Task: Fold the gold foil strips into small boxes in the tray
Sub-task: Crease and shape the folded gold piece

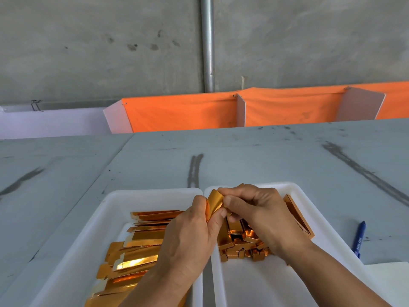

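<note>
Left hand (pixel 192 231) and right hand (pixel 254 209) both pinch one gold foil strip (pixel 214 202) — uneven pressure could crease it crooked, or it slips onto folded boxes (pixel 241 240) below the right hand.

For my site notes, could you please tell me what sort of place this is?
Probably a small hand-assembly workshop: a scuffed grey table before a bare concrete wall, orange cloth dividers between them, and two white trays, one holding flat gold strips, the other folded boxes.
</note>
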